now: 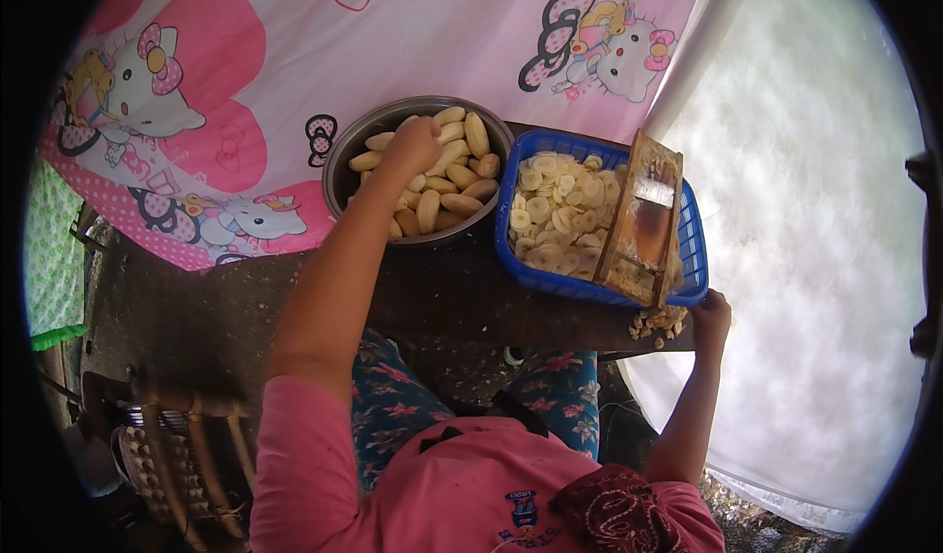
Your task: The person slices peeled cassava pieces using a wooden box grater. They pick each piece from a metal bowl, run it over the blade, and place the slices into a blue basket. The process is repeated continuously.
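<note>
Dark bench (442, 298) before pink cloth (413, 32). Left hand (413, 145) closing over peeled bananas (457, 175) in bowl (339, 160): soft, slippery, likely bruising; gripping mid-length advisable. Right hand (709, 315) curling on bench edge, below basket (693, 248) and slicer (643, 219).

A person in a pink shirt is sitting at a dark wooden bench (442, 298). The left hand (413, 145) is reaching into a metal bowl (344, 155) of peeled bananas (447, 185). Right of the bowl, a blue basket (693, 248) is holding banana slices (550, 209), with a wooden slicer (643, 219) leaning in it. The right hand (710, 315) is gripping the bench's corner beside the basket.
</note>
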Available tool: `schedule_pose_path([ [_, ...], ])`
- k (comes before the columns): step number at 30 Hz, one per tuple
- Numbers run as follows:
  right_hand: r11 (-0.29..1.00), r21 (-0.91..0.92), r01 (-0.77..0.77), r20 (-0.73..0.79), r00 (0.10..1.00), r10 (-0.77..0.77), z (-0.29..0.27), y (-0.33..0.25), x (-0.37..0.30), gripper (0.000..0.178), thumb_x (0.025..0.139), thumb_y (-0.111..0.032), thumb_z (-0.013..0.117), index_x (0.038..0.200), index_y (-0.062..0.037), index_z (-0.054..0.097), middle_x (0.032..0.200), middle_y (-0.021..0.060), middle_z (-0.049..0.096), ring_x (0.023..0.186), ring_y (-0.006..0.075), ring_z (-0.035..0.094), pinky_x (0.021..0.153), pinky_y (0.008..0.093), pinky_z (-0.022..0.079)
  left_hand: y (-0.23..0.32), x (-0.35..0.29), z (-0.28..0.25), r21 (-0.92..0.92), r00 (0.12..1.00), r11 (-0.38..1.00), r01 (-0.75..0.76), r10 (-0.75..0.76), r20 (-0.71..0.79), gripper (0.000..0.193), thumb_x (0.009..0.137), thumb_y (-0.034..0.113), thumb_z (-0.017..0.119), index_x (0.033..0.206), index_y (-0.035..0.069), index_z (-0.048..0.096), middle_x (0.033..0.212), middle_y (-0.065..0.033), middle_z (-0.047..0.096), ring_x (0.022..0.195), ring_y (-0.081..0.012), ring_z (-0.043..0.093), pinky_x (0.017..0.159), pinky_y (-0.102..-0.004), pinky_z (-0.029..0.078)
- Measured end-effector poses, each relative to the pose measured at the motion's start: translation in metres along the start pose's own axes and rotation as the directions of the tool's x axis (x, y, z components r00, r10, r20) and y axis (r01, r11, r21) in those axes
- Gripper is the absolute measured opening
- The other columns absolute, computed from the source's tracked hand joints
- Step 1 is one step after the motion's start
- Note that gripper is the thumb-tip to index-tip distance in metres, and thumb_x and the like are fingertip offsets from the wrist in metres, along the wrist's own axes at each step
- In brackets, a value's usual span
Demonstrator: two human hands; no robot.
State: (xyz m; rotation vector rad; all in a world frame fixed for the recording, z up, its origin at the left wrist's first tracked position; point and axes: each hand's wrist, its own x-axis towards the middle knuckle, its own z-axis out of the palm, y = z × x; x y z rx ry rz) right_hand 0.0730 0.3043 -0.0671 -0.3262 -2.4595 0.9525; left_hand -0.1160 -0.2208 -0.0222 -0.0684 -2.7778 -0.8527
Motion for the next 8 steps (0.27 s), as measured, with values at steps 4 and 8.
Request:
schedule_pose_path([
  [4,0.990,0.046,-0.130,0.179,0.977,0.120,-0.011,-0.011,0.000,0.023,0.082,-0.006,0.068,0.103,0.0041,0.069,0.089,0.0097,0.071,0.086,0.0125,0.065,0.077,0.0270,0.050,-0.002,-0.013,0.036,0.124,0.998,0.991,0.057,-0.054,-0.024,0.043,0.077,0.018,0.073,0.114,0.001,0.058,0.108,-0.0176,0.065,0.103,-0.0301,0.063,0.087,-0.0410,0.050],
  [8,0.989,0.134,0.056,-0.020,0.998,-0.054,-0.033,-0.022,0.003,0.022,0.088,-0.006,0.066,0.110,-0.0008,0.069,0.097,0.0091,0.072,0.088,0.0133,0.066,0.082,0.0291,0.050,-0.015,-0.011,0.015,-0.381,0.956,0.892,0.244,-0.156,0.247,0.046,0.081,0.025,0.073,0.119,0.005,0.057,0.119,-0.0144,0.063,0.106,-0.0311,0.063,0.090,-0.0425,0.049],
])
